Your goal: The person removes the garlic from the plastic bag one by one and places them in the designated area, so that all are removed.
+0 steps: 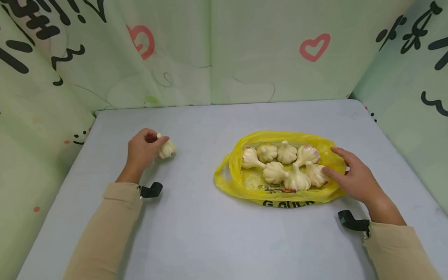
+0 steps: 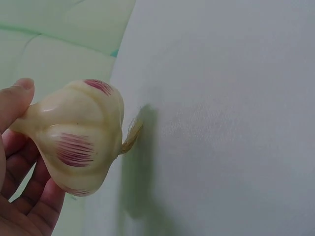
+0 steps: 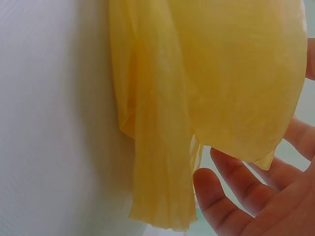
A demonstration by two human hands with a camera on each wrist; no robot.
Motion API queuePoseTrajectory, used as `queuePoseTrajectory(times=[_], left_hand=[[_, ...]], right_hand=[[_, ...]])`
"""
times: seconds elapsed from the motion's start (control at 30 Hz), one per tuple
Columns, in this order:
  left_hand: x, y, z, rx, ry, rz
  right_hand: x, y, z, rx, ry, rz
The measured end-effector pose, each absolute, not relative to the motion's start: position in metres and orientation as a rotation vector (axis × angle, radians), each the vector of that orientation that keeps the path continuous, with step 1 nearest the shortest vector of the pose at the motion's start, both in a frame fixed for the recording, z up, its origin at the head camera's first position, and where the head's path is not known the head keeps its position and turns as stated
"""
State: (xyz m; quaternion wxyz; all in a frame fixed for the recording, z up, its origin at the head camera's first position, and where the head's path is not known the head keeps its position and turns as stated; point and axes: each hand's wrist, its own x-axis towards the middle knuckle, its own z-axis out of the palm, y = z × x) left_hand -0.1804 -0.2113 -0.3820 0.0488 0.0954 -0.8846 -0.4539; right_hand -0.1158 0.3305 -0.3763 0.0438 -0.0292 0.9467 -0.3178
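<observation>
In the head view my left hand (image 1: 142, 149) pinches a garlic bulb (image 1: 166, 149) by its stem, over the left part of the table. The left wrist view shows this bulb (image 2: 81, 132) close: cream with purple streaks and a tuft of dry roots. On the right, a yellow plastic bag (image 1: 224, 182) lies with its mouth spread, several garlic bulbs (image 1: 275, 172) inside. My right hand (image 1: 355, 177) is at the bag's right rim, thumb over the rim beside the nearest bulb, fingers loosely extended. The right wrist view has its fingers (image 3: 236, 179) along the bag's outer side.
The white table (image 1: 196, 233) runs back to a pale green curtain (image 1: 245, 58) with printed hearts and black marks, which also hangs at both sides. A dark wrist-camera mount (image 1: 151, 190) juts from the left cuff, another mount (image 1: 352, 221) from the right.
</observation>
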Motion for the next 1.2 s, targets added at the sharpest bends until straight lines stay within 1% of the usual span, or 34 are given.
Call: queuePoseTrajectory(times=[0.67, 0.9, 1.2], left_hand=[[-0.193, -0.214, -0.395, 0.404, -2.652, -1.408], [-0.192, -0.216, -0.400, 0.401, -2.706, -1.397], [-0.186, -0.217, -0.394, 0.337, -2.880, -1.426]], right_hand=[[-0.116, 0.330, -0.376, -0.098, 2.903, -0.958], [-0.116, 0.330, -0.376, -0.087, 2.899, -0.965], [-0.116, 0.330, -0.377, -0.088, 2.904, -0.974]])
